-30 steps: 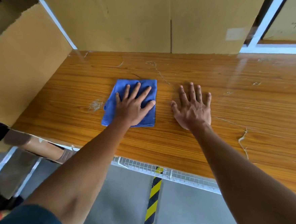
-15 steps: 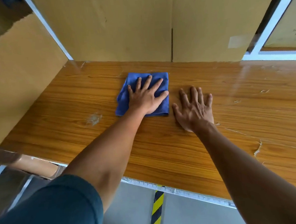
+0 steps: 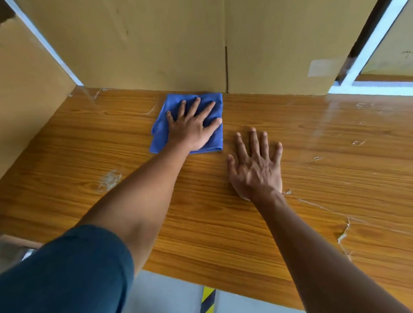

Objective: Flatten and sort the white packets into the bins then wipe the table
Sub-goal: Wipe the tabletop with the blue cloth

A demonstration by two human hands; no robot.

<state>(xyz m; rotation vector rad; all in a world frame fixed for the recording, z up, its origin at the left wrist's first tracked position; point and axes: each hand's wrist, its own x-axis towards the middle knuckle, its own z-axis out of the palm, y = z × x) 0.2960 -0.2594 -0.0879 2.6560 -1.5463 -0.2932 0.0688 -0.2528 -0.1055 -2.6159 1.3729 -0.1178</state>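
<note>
A folded blue cloth (image 3: 160,135) lies on the wooden table (image 3: 324,172) close to the back cardboard wall. My left hand (image 3: 192,125) presses flat on the cloth with its fingers spread and straight. My right hand (image 3: 256,167) rests flat on the bare tabletop just right of and nearer than the cloth, fingers spread. No white packets or bins are in view.
Cardboard panels (image 3: 168,41) stand along the table's back edge and another cardboard panel (image 3: 14,108) closes the left side. The tabletop has a pale scuff (image 3: 109,180) at left and cracked veneer (image 3: 344,234) at right. A yellow-black floor stripe (image 3: 206,308) runs below the front edge.
My left hand has pushed the blue cloth away from me across the table, up to the back cardboard wall. My right hand has stayed flat on the table.
</note>
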